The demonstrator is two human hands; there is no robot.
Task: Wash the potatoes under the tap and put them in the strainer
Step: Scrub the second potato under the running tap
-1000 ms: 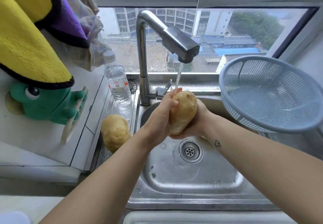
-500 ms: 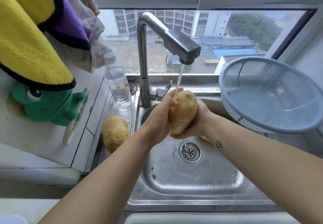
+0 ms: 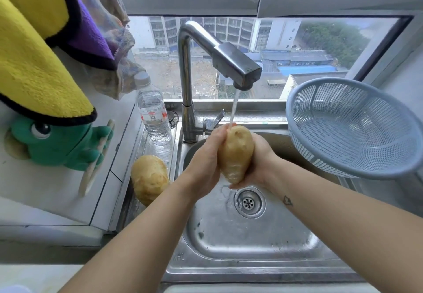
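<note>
One steel sink (image 3: 240, 242) filled the lower middle of my view, its basin bare around the single drain (image 3: 249, 201) and open below my wrists. One pale blue strainer (image 3: 357, 132) sat tilted at the sink's right edge, empty, its mouth facing me, near my right forearm but not touching it. One tap (image 3: 231, 63) reached out over the basin from the back rim, and a thin stream of water (image 3: 234, 109) fell from it. I counted two potatoes. The first potato (image 3: 235, 153) stood on end under that stream above the drain, clasped between both my hands: my left hand (image 3: 206, 160) curled round its left side, my right hand (image 3: 258, 162) cupped round its right side and lower tip. The second potato (image 3: 150, 178) lay on the narrow ledge left of the basin, just in front of one water bottle (image 3: 153, 114), well apart from the strainer. Compared with half a second earlier, the held potato and my grip had stayed in the same spot under the water, and the second potato had not moved.
</note>
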